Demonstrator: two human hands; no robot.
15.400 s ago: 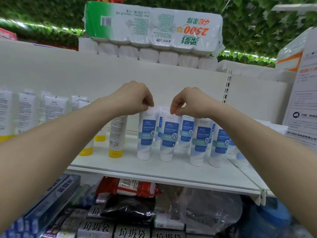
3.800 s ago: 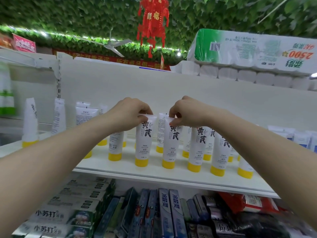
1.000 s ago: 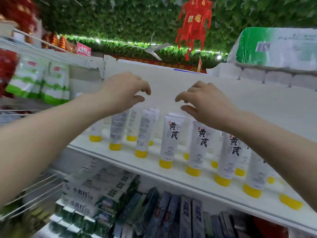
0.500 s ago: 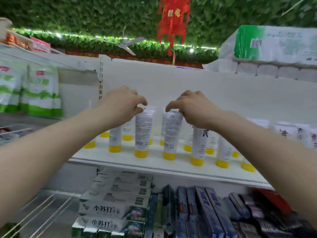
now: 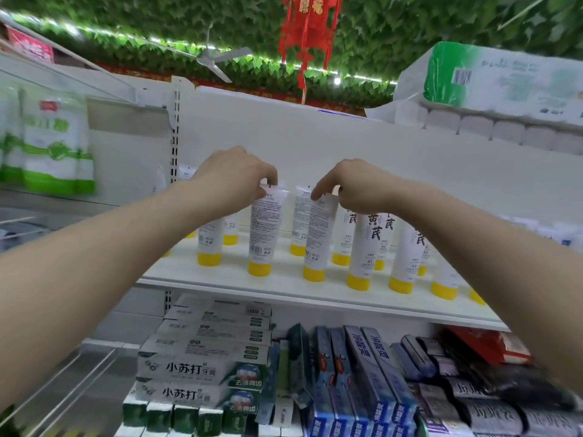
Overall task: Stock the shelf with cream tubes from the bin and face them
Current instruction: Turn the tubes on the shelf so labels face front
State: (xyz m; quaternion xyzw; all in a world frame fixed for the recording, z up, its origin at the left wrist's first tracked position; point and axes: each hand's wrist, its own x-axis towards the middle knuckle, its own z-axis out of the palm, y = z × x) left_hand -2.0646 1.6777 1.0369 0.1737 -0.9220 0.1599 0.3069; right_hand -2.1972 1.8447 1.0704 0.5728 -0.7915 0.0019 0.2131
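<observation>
Where fingers curl, crimped tops of two cream tubes [image 5: 264,228] hidden.

Shop interior. A white metal back panel [image 5: 315,146] with a slotted upright [image 5: 175,127] rises behind the shelving. Overhead, a ceiling of artificial green leaves [image 5: 157,23] carries a strip of small lights [image 5: 104,34], a white ceiling fan [image 5: 217,58] and a red paper lantern [image 5: 309,29].
</observation>
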